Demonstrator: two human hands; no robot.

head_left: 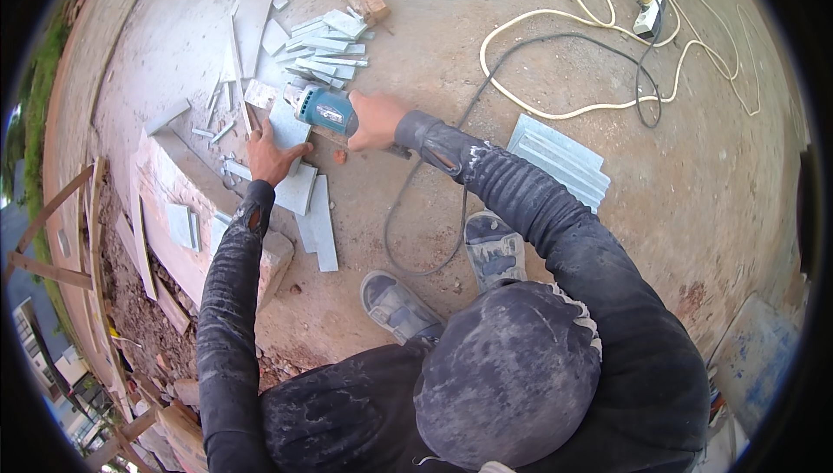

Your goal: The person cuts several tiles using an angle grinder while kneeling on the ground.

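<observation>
My right hand [378, 119] is wrapped round the rear body of a blue angle grinder [325, 111]. The tool's metal head points left, over a pale grey-green stone tile [289, 126]; its disc cannot be made out. My left hand [271, 159] grips this tile by its near left part, thumb stretched across toward the right edge and fingers along the left side. A long narrow strip [239, 74] ends by those fingertips. More cut tiles [299, 188] lie just under and below the left hand. Beyond the grinder is a heap of narrow tile offcuts [325, 46].
A dusty stone block [186, 174] stands left, with small tiles [182, 226] on it. Stacked strips [560, 160] lie right of my right arm. A dark cord [408, 191] loops near my sandals [399, 304]; a pale cable [512, 26] and power socket [649, 15] lie far right.
</observation>
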